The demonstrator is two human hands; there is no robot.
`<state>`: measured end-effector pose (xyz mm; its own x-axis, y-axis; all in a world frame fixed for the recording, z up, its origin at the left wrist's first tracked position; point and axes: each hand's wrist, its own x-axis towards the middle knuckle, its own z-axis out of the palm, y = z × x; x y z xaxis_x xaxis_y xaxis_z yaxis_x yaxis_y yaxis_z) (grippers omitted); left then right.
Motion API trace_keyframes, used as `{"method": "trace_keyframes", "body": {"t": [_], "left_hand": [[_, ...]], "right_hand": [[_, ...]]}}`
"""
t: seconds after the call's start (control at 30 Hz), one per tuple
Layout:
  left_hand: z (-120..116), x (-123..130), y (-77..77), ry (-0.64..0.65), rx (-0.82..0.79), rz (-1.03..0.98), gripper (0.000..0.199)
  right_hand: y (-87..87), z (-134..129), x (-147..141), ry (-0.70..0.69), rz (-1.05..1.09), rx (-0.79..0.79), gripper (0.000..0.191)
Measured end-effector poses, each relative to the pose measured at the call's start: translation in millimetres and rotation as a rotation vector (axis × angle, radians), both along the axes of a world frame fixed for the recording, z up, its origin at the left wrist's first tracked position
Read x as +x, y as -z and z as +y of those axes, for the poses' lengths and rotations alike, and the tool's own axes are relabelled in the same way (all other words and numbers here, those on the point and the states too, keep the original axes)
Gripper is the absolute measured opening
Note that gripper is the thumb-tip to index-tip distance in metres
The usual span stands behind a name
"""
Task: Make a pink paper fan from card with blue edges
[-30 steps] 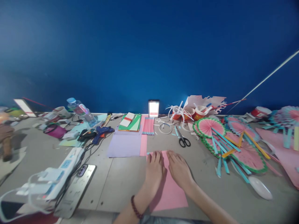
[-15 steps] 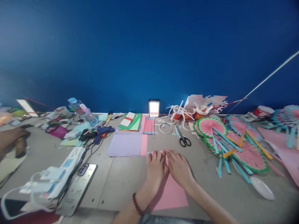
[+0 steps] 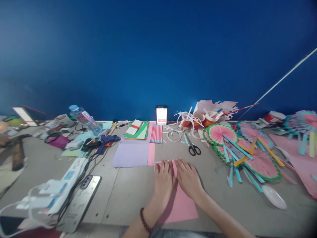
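A sheet of pink paper (image 3: 182,208) lies flat on the grey table before me. Both hands rest on its far end, side by side with the index fingers close together. My left hand (image 3: 163,180), with a dark red bead bracelet at the wrist, has its fingers stretched forward over the paper's far edge. My right hand (image 3: 189,178) lies flat beside it, fingers extended and slightly spread. A thin blue bit shows at the paper's far left corner, by my left fingertips. Beyond the hands are lavender paper sheets (image 3: 131,153) and a row of pink-and-blue striped sticks (image 3: 156,134).
Black-handled scissors (image 3: 194,150) and pleated watermelon fans (image 3: 221,134) lie to the right, near a white spoon-shaped piece (image 3: 274,197). On the left are a power strip (image 3: 66,185), a phone (image 3: 79,205), a blue glue gun (image 3: 106,142) and a bottle (image 3: 85,119). Another person's hand (image 3: 5,140) is at far left.
The whole view has shifted slightly, so things appear a little further left. My hands keep their place on the pink paper. The other person's hand at far left has drawn back from the wooden-coloured handle.
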<state>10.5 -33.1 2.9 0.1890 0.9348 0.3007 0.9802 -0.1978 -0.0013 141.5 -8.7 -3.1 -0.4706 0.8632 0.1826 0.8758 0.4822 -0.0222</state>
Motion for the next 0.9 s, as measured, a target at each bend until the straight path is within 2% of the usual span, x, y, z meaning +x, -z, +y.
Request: {"method": "trace_keyframes", "body": {"t": [0.37,0.9], "left_hand": [[-3.7,-1.8,14.3,-0.013,-0.004,-0.003,0.044],[-9.3,-16.2,14.9,-0.020,-0.035,0.043,0.052]], "right_hand": [[-1.1,-0.7,-0.6,0.007,-0.012,0.006,0.044],[-1.1,-1.8,0.7,0.010,-0.004,-0.004,0.045]]}}
